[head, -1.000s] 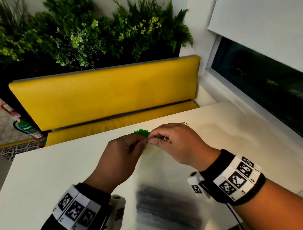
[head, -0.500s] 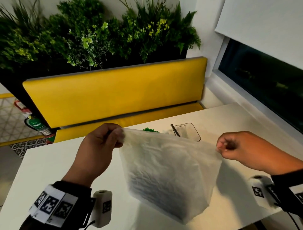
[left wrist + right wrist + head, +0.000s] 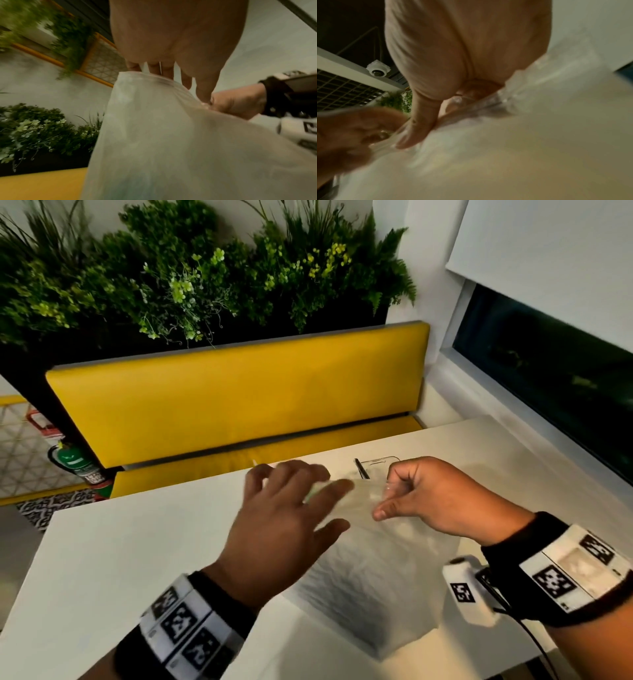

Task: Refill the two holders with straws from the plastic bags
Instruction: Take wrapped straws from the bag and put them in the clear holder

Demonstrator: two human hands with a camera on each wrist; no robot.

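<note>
A yellow padded bench runs along the far side of the white table, with a bank of green plants above its backrest. To the right a dark window sits under a white roller blind, and a green fire extinguisher stands on the floor at far left. A clear plastic holder with a single dark straw stands on the far part of the table, largely hidden behind the hands and the bag's top edge.

The plastic bag stands on the table near the person, between the two wrists. It is translucent, frosted and crinkled, and a dark mass shows dimly through its lower part; what that is cannot be made out.

The right hand has its fingers curled, pinching the bag's top right edge, as the right wrist view also shows. The left hand is blurred, its fingers spread and straight over the bag's top left edge; in the left wrist view the fingertips sit at the bag's rim, and no grip shows.
</note>
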